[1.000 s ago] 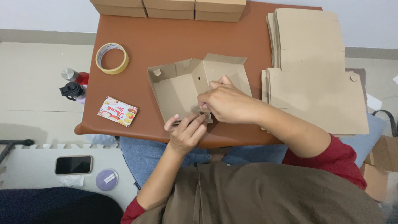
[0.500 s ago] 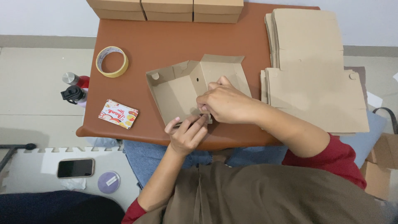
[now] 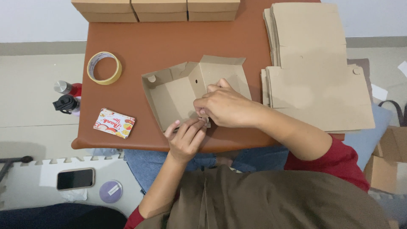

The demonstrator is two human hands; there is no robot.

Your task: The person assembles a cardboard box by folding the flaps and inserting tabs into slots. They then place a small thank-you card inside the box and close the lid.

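Far left, off the table: bottles, phone on floor mat. Upper left on brown table: tape roll; below it, printed card.

Centre frame: half-folded cardboard box, open side up, long axis tilted upper left to lower right.

Left hand under near wall, fingers curled, pinching bottom edge. Right hand from right, closed on same flap, thumb tip hidden. Both hands meet at box's lower-right corner; right sits nearer the box interior.

Right: stack of flat blanks.
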